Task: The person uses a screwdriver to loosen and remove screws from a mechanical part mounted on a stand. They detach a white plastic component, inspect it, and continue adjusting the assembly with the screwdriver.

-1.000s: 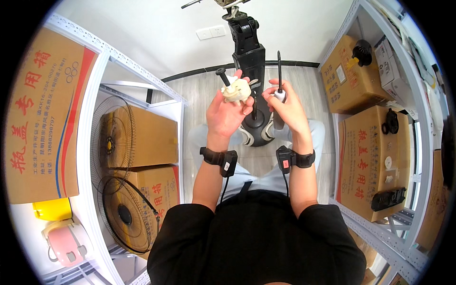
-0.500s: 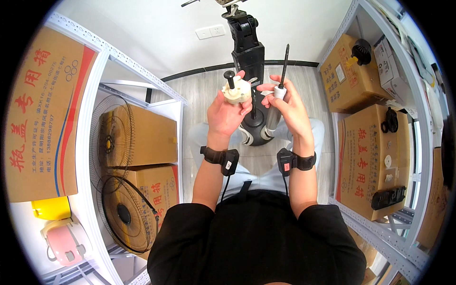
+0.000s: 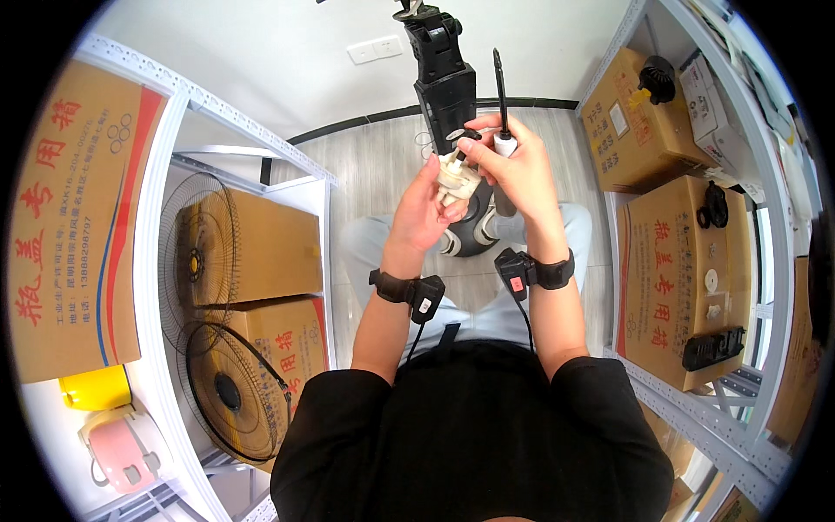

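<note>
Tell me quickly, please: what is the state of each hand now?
Left hand: closed around a small cream-coloured part.
Right hand: closed, holding a screwdriver, with the fingertips also touching the cream-coloured part.

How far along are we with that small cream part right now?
Done: the cream part is picked up and held in the left hand. In hand: the right hand grips a screwdriver, tip up, while its fingertips pinch the part's top. Left: the screwdriver tip is not on the part yet.
</note>
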Tool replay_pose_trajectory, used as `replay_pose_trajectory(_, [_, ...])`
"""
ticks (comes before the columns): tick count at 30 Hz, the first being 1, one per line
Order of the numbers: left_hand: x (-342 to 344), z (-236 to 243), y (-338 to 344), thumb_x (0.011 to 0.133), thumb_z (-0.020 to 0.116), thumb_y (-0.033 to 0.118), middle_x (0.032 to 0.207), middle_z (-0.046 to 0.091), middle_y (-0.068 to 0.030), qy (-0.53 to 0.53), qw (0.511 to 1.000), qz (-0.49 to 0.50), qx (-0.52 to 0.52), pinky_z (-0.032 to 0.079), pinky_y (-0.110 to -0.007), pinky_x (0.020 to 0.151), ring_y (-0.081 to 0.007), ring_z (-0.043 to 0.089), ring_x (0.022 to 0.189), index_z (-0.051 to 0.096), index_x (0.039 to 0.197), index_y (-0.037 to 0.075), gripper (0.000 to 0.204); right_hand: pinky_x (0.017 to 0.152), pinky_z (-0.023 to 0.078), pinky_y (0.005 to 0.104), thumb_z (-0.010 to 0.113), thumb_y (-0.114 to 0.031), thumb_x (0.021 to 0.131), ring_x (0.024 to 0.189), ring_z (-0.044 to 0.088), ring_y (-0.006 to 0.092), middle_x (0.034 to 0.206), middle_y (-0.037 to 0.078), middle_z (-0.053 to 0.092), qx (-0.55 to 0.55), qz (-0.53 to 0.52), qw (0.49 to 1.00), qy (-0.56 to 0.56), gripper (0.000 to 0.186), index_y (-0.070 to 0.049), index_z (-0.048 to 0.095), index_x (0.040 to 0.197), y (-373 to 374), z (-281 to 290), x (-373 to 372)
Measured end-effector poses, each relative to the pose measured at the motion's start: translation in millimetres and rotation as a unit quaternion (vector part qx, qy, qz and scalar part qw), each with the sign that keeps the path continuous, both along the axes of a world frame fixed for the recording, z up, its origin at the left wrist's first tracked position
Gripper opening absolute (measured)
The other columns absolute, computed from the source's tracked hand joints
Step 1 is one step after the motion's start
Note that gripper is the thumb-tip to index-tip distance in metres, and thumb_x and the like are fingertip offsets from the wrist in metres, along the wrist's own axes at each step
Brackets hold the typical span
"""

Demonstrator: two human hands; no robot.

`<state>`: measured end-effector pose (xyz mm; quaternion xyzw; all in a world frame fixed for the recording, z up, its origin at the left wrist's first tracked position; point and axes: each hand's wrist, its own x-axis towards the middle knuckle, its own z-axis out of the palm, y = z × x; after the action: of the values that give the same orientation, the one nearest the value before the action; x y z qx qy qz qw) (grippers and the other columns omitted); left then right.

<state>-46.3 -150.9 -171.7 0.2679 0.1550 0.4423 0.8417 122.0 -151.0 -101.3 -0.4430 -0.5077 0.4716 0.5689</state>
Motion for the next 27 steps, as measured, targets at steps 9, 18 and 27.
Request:
replay_pose_trajectory(9, [0.9,11.0,-1.5,0.107,0.041,0.049,0.088,0.065,-0.0055,0.018,0.999,0.004,-0.027,0.031,-0.022,0.047,-0.0055,0.042,0.051,0.059,0.117,0.002,0.052,0.049,0.043,0.0204,0.079,-0.009,0.085,0.06,0.057,0.003,0.073,-0.002,0.062,-0.009,0.007,1.0,-0.002,0.025,-0.002,0.068,0.107,1.0,-3.7,-0.5])
replay_pose_trajectory(18, [2.3,13.8,0.4,0.107,0.04,0.051,0.094,0.068,-0.0096,0.009,0.999,-0.037,-0.036,0.031,-0.021,0.045,-0.0065,0.045,0.052,0.06,0.114,0.0,0.055,0.048,0.042,0.0203,0.08,-0.01,0.084,0.056,0.054,0.0031,0.072,-0.003,0.061,-0.008,-0.028,0.999,0.029,0.026,-0.002,0.069,0.106,5.4,-9.8,7.3])
replay_pose_trajectory(27, [12.6,32.2,-6.3,0.106,0.041,0.052,0.098,0.067,-0.0147,-0.001,0.993,-0.039,-0.113,0.035,-0.02,0.042,-0.0112,0.05,0.055,0.061,0.117,0.006,0.052,0.048,0.043,0.0204,0.078,-0.015,0.088,0.055,0.054,0.0046,0.076,0.003,0.068,-0.109,0.039,0.99,0.081,0.03,0.001,0.066,0.11,18.9,-29.2,8.5])
